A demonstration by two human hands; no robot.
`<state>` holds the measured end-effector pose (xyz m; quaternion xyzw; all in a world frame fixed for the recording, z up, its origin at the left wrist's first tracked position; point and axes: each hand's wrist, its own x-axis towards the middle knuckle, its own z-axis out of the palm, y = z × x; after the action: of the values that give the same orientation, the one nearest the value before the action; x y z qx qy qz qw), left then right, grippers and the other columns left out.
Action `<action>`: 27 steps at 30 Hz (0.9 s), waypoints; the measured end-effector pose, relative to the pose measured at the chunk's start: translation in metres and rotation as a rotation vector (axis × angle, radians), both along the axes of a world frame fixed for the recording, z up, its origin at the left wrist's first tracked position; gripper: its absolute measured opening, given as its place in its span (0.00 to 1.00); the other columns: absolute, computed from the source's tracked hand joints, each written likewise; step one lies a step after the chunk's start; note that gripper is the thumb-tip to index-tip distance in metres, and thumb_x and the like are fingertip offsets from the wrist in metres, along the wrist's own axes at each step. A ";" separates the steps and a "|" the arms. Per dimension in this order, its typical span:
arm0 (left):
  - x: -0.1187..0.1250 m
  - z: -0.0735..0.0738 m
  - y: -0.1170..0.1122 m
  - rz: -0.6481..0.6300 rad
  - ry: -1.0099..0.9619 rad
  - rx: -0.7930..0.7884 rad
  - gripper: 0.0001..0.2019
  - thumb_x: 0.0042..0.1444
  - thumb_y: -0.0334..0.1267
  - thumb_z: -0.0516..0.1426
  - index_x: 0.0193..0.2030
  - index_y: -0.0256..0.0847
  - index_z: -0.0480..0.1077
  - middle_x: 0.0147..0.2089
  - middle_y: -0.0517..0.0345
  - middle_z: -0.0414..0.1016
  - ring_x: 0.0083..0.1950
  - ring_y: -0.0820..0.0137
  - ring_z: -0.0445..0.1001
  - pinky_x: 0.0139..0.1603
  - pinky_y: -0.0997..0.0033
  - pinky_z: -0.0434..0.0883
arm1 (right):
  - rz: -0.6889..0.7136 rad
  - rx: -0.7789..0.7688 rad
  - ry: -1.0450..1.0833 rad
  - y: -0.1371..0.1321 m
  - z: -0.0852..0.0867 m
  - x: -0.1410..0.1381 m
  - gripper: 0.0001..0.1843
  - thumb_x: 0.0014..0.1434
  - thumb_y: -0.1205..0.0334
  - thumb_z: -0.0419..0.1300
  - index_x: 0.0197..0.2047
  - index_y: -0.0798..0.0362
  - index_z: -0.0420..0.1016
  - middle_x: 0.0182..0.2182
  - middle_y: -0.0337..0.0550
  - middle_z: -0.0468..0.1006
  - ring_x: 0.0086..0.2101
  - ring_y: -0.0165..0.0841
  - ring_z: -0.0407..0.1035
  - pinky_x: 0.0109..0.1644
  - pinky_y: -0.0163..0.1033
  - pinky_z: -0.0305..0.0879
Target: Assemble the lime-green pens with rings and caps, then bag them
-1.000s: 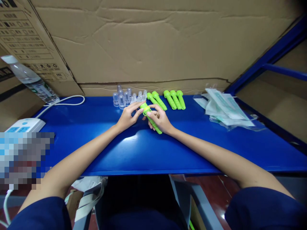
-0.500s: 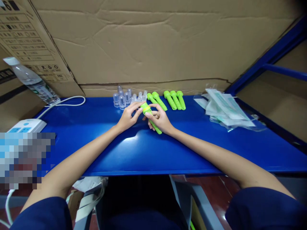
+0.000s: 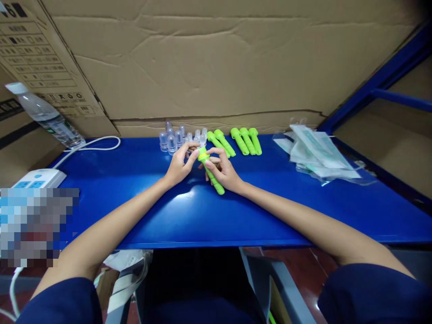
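Between my hands is a lime-green toy flashlight with a yellow ring below its head, tilted with the tail toward me. My right hand is closed around its upper body, thumb on top. At the head, my left hand has thumb and fingers closed on the rim. Just beyond them stand several clear plastic caps, partly hidden by my left fingers. Two more green flashlights lie behind my right hand, and a group of three flashlights lies farther right.
Packets in clear plastic lie at the right of the blue table. On the left are a water bottle, a white cable and a power strip. Cardboard stands along the back; a blue metal frame borders the right.
The flashlight in my hands has turned a little, its tail swinging toward me and slightly left. My right fingers have shifted along its body; my left hand stays at the head.
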<state>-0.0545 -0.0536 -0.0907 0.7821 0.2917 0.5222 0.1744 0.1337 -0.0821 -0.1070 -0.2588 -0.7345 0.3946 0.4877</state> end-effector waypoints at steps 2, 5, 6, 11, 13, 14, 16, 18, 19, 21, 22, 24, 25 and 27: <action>0.001 -0.002 0.001 -0.001 -0.014 0.008 0.16 0.70 0.50 0.52 0.53 0.39 0.68 0.43 0.53 0.78 0.43 0.70 0.78 0.43 0.72 0.72 | -0.001 0.014 -0.014 -0.001 0.000 0.000 0.19 0.70 0.47 0.56 0.54 0.45 0.53 0.34 0.34 0.78 0.21 0.24 0.71 0.24 0.30 0.68; 0.002 -0.005 0.002 0.023 -0.020 0.046 0.14 0.71 0.49 0.52 0.52 0.40 0.65 0.43 0.54 0.77 0.42 0.71 0.77 0.40 0.73 0.71 | -0.026 0.024 -0.001 0.000 0.000 0.001 0.18 0.71 0.47 0.55 0.53 0.46 0.53 0.32 0.33 0.78 0.20 0.24 0.70 0.24 0.30 0.67; 0.002 -0.004 0.002 0.046 -0.016 0.073 0.13 0.70 0.48 0.52 0.51 0.40 0.65 0.43 0.54 0.76 0.41 0.72 0.77 0.39 0.73 0.70 | -0.036 0.025 0.006 0.001 -0.001 0.001 0.18 0.71 0.46 0.55 0.53 0.46 0.52 0.32 0.33 0.77 0.20 0.24 0.70 0.24 0.30 0.67; 0.002 0.004 -0.002 0.109 0.038 0.291 0.08 0.69 0.43 0.56 0.43 0.40 0.69 0.43 0.54 0.75 0.47 0.68 0.74 0.46 0.68 0.72 | -0.059 0.036 0.037 0.003 -0.004 0.001 0.19 0.70 0.46 0.55 0.54 0.45 0.52 0.33 0.34 0.77 0.20 0.24 0.69 0.24 0.31 0.67; 0.003 0.007 -0.004 0.101 0.050 0.330 0.08 0.68 0.41 0.56 0.42 0.40 0.71 0.43 0.53 0.74 0.47 0.68 0.74 0.48 0.67 0.72 | -0.060 0.048 0.039 0.004 -0.004 0.000 0.19 0.70 0.46 0.55 0.55 0.44 0.53 0.34 0.34 0.77 0.20 0.24 0.69 0.24 0.31 0.67; 0.003 0.007 -0.005 0.102 0.052 0.334 0.07 0.68 0.40 0.57 0.42 0.40 0.72 0.43 0.54 0.74 0.47 0.69 0.74 0.47 0.67 0.73 | -0.063 0.053 0.038 0.004 -0.004 0.001 0.19 0.71 0.46 0.55 0.55 0.45 0.53 0.34 0.34 0.77 0.21 0.23 0.69 0.24 0.31 0.67; 0.003 0.008 -0.006 0.104 0.058 0.333 0.06 0.68 0.39 0.58 0.43 0.40 0.73 0.43 0.54 0.75 0.46 0.69 0.75 0.46 0.68 0.73 | -0.069 0.058 0.032 0.004 -0.004 0.001 0.18 0.71 0.46 0.54 0.55 0.45 0.53 0.36 0.36 0.78 0.21 0.23 0.69 0.24 0.31 0.68; 0.003 0.007 -0.006 0.105 0.058 0.323 0.06 0.67 0.39 0.59 0.44 0.40 0.75 0.43 0.54 0.75 0.45 0.70 0.75 0.45 0.69 0.73 | -0.074 0.064 0.029 0.003 -0.004 0.001 0.18 0.72 0.46 0.53 0.55 0.45 0.53 0.38 0.38 0.78 0.21 0.23 0.70 0.24 0.31 0.68; 0.004 0.007 -0.006 0.101 0.051 0.318 0.06 0.67 0.38 0.59 0.44 0.40 0.75 0.42 0.54 0.75 0.44 0.70 0.75 0.45 0.69 0.73 | -0.075 0.068 0.030 0.003 -0.004 0.001 0.18 0.72 0.46 0.54 0.55 0.45 0.53 0.38 0.38 0.78 0.21 0.23 0.70 0.24 0.31 0.68; 0.004 0.007 -0.007 0.079 0.035 0.308 0.06 0.67 0.38 0.59 0.44 0.40 0.75 0.42 0.55 0.75 0.43 0.71 0.75 0.44 0.70 0.73 | -0.073 0.072 0.036 0.003 -0.004 0.001 0.19 0.71 0.46 0.55 0.55 0.45 0.52 0.39 0.39 0.78 0.21 0.23 0.70 0.24 0.31 0.68; 0.004 0.007 -0.008 0.065 0.028 0.301 0.06 0.66 0.38 0.59 0.44 0.40 0.76 0.42 0.55 0.75 0.43 0.71 0.75 0.44 0.70 0.73 | -0.072 0.069 0.040 0.003 -0.004 0.002 0.20 0.71 0.46 0.55 0.55 0.45 0.51 0.39 0.39 0.78 0.21 0.23 0.70 0.24 0.31 0.68; 0.005 0.008 -0.009 0.042 0.019 0.285 0.06 0.66 0.39 0.60 0.45 0.40 0.76 0.42 0.55 0.76 0.42 0.71 0.75 0.44 0.69 0.73 | -0.076 0.048 0.045 0.003 -0.004 0.002 0.21 0.70 0.45 0.56 0.54 0.44 0.50 0.39 0.38 0.78 0.20 0.23 0.69 0.23 0.32 0.68; 0.005 0.008 -0.009 0.036 0.017 0.276 0.06 0.66 0.39 0.60 0.45 0.40 0.76 0.42 0.55 0.76 0.42 0.71 0.75 0.44 0.69 0.73 | -0.080 0.032 0.044 0.003 -0.004 0.002 0.21 0.69 0.45 0.57 0.54 0.44 0.50 0.39 0.38 0.78 0.20 0.23 0.70 0.23 0.32 0.68; 0.006 0.008 -0.009 0.037 0.020 0.259 0.07 0.65 0.40 0.60 0.45 0.40 0.76 0.42 0.54 0.76 0.42 0.70 0.75 0.44 0.69 0.74 | -0.088 0.004 0.041 0.002 -0.003 0.001 0.24 0.67 0.44 0.59 0.53 0.44 0.49 0.39 0.38 0.77 0.21 0.24 0.70 0.23 0.33 0.68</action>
<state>-0.0488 -0.0627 -0.0828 0.7977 0.2382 0.5509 0.0594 0.1352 -0.0803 -0.1103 -0.2818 -0.7129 0.3767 0.5201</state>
